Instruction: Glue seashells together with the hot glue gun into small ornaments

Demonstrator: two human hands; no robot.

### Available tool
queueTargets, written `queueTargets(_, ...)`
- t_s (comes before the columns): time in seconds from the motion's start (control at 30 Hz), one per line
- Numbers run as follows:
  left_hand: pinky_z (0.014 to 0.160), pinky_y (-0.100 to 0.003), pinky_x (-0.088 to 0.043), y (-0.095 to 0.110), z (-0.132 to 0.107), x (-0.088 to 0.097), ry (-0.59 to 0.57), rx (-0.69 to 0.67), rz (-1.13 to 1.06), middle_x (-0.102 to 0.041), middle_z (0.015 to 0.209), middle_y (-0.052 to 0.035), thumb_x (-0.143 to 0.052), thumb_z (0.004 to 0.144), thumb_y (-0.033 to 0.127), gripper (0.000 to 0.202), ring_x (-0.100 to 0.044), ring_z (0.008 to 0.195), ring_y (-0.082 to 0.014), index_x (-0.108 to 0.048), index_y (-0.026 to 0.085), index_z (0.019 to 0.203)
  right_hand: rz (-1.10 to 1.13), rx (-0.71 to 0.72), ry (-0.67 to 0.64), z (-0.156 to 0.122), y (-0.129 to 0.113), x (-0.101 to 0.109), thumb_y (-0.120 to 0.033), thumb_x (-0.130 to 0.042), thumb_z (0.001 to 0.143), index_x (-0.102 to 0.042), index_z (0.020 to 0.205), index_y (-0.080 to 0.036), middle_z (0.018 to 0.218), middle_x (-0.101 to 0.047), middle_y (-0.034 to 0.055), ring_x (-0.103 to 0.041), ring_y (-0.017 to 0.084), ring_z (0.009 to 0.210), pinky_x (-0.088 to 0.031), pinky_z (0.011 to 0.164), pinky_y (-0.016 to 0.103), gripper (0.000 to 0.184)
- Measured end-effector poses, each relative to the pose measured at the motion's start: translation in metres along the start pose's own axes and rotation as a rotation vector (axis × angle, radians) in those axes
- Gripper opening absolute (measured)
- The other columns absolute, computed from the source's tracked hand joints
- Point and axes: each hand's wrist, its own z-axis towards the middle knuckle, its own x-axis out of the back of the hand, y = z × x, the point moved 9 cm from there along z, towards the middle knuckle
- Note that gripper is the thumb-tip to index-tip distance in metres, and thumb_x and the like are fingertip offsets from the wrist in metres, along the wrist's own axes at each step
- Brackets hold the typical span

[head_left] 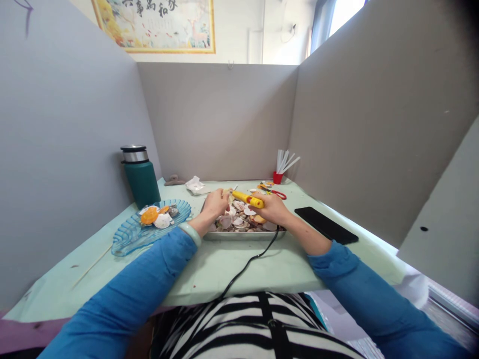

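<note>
My right hand (273,207) is wrapped round a yellow hot glue gun (247,199), whose nozzle points left toward my other hand. A black cord (249,260) trails from it to the table's front edge. With fingers pinched together, my left hand (216,205) holds what looks like a pale shell (226,192) close to the nozzle; the fingers partly hide it. Beneath both hands lies a shallow metal tray (243,236) full of mixed seashells (237,219).
Left stand a green bottle (141,180) and a blue shell-shaped plate (129,241) bearing several shells; a thin stick (92,267) lies nearby. A black phone (325,225) is at right. Behind are red-handled scissors (277,193), a red cup (277,178) of glue sticks, and crumpled paper (196,185). Grey partitions (220,119) enclose the table.
</note>
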Motion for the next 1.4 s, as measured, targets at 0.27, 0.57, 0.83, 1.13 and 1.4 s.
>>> queueTargets(0.27,0.045,-0.019,-0.033,-0.001,0.000,0.002,0.012,0.011,-0.015,-0.062,0.054,-0.0006,-0.038,0.083,0.031,0.023,-0.047,0.036,-0.0079,-0.054,0.015,0.081,0.002,-0.004,-0.003,0.000,0.000,0.000,-0.038,-0.053,0.074,-0.063,0.080,-0.021,0.069,-0.061,0.0006,-0.052,0.012,0.062,-0.029,0.055,0.020,0.021)
queueTargets(0.57,0.043,-0.018,-0.032,-0.001,0.000,-0.007,-0.052,-0.015,0.003,-0.062,0.055,-0.0007,-0.036,0.083,0.033,0.026,-0.047,0.037,-0.0080,-0.053,0.016,0.073,-0.018,-0.004,-0.010,0.000,0.000,-0.001,-0.039,-0.051,0.075,-0.062,0.081,-0.021,0.069,-0.060,0.0008,-0.052,0.012,0.062,-0.029,0.054,0.020,0.022)
queueTargets(0.83,0.043,-0.019,-0.032,-0.002,0.001,-0.003,-0.018,-0.005,-0.005,-0.061,0.054,-0.0001,-0.037,0.084,0.034,0.024,-0.047,0.036,-0.0079,-0.052,0.016,0.079,-0.014,0.004,0.004,0.000,0.001,-0.001,-0.039,-0.052,0.074,-0.061,0.081,-0.021,0.070,-0.061,0.0009,-0.052,0.012,0.063,-0.028,0.054,0.020,0.021)
queueTargets(1.13,0.042,-0.018,-0.032,-0.001,0.000,0.000,0.001,0.004,-0.021,-0.060,0.052,0.0005,-0.037,0.084,0.030,0.021,-0.046,0.035,-0.0071,-0.052,0.015,0.079,-0.017,0.002,-0.008,0.000,0.001,-0.002,-0.039,-0.052,0.074,-0.062,0.081,-0.021,0.067,-0.060,0.0003,-0.052,0.012,0.061,-0.028,0.054,0.020,0.022)
queueTargets(1.4,0.043,-0.018,-0.033,-0.002,0.001,-0.009,-0.060,-0.022,0.005,-0.063,0.057,-0.0007,-0.035,0.084,0.032,0.026,-0.047,0.038,-0.0075,-0.053,0.015,0.076,-0.023,0.006,-0.006,0.000,0.002,-0.002,-0.039,-0.052,0.074,-0.062,0.082,-0.021,0.069,-0.061,0.0008,-0.053,0.012,0.062,-0.028,0.054,0.020,0.022)
